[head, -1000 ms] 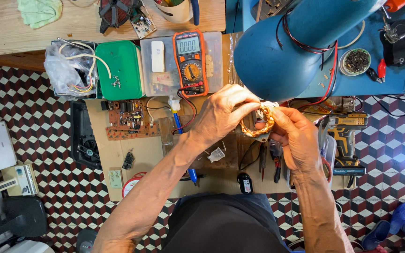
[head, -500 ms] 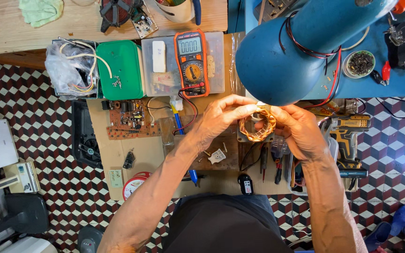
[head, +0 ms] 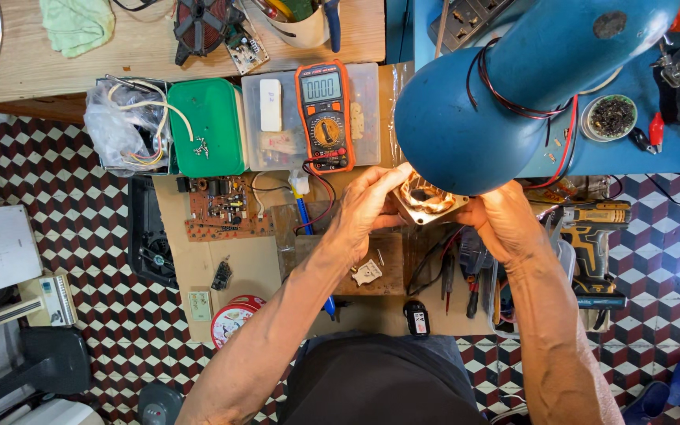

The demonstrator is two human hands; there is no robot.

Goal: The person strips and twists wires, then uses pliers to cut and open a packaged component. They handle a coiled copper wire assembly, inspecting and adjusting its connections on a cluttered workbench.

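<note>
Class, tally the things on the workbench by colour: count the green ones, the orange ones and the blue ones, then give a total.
Green: 2, cloth, box
Orange: 1, meter
Blue: 2, lamp shade, screwdriver
Total: 5

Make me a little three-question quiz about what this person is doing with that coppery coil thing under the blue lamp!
1. True or false: only one hand holds the copper-wound coil part.
2. Which colour is the multimeter lying above the left hand? A) orange and black B) pink C) white
3. Fill in: the cordless drill lies on the side of the ______ hand.

Key
1. False: both hands grip it, just under the blue lamp.
2. A
3. right
</note>
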